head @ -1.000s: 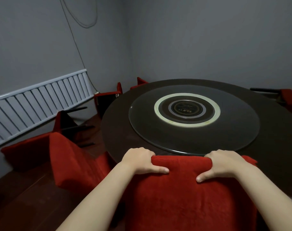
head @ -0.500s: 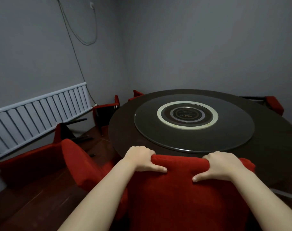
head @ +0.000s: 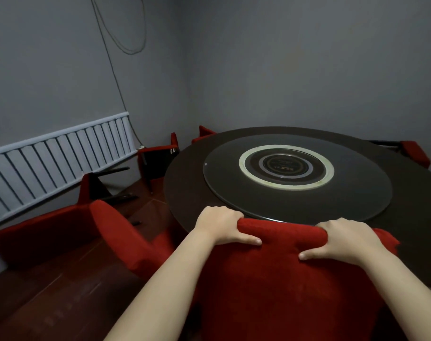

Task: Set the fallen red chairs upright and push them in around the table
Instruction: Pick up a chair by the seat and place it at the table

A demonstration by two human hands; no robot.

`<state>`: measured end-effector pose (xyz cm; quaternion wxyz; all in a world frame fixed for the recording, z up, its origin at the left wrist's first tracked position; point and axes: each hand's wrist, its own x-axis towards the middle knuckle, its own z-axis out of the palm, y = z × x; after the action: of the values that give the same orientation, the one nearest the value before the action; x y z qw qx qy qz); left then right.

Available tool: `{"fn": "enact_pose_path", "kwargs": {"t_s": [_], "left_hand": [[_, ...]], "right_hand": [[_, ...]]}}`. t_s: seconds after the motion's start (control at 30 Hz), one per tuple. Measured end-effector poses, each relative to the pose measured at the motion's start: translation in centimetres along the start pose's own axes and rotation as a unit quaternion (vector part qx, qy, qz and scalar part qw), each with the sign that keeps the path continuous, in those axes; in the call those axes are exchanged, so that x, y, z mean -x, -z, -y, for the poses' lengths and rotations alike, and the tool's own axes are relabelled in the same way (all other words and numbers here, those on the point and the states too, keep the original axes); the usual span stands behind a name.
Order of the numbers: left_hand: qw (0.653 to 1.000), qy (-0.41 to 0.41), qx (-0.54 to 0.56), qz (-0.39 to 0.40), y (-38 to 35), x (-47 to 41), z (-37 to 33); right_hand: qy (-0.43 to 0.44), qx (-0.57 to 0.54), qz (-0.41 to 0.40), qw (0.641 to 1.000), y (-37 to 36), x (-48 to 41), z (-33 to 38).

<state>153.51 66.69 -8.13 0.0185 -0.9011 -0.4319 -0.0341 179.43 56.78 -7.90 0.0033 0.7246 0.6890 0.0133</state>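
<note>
Chair in hand: the upright red chair (head: 278,279) stands at the near edge of the round desk (head: 185,183), its backrest top overlapping the desk rim in this view.
Grip: the left hand (head: 221,226) and right hand (head: 344,239) are each curled over the top of the backrest, fingers hooked over the far side, thumbs pressed flat on the near face.
Doing it well: I judge the step to be pushing this chair in; push evenly with both hands, low and level, so the chair slides straight and does not tip or swing. Ease off before the backrest meets the desk rim, where the hooked fingers could be caught.
Look of the chair: deep red, napped fabric over a padded back; seat and legs are hidden below.
Next chair: a fallen red chair (head: 125,239) lies tilted just left of it on the dark floor (head: 49,291).
Further out: another overturned red chair (head: 37,232) lies along the left wall under the slatted grey panel (head: 57,153), dark legs pointing sideways.
Far side: more red chairs (head: 157,158) lie at the far left, one (head: 414,153) at the far right.
Desk top: a glass turntable (head: 298,175) sits centred.
</note>
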Motion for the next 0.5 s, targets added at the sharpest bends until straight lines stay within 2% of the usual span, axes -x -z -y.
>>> {"fn": "enact_pose_path", "kwargs": {"t_s": [0.17, 0.37, 0.5], "left_hand": [[1.0, 0.007, -0.001, 0.006, 0.2, -4.2, 1.0], [0.994, -0.022, -0.057, -0.091, -1.9, -9.5, 3.1], [0.995, -0.021, -0.059, -0.081, -1.8, -11.4, 3.3]], "right_hand": [[-0.016, -0.003, 0.005, 1.0, 0.7, -3.9, -1.2], [-0.002, 0.012, -0.005, 1.0, -0.1, -9.3, -4.1], [0.003, 0.003, 0.01, 1.0, -0.1, -10.8, -5.0]]}}
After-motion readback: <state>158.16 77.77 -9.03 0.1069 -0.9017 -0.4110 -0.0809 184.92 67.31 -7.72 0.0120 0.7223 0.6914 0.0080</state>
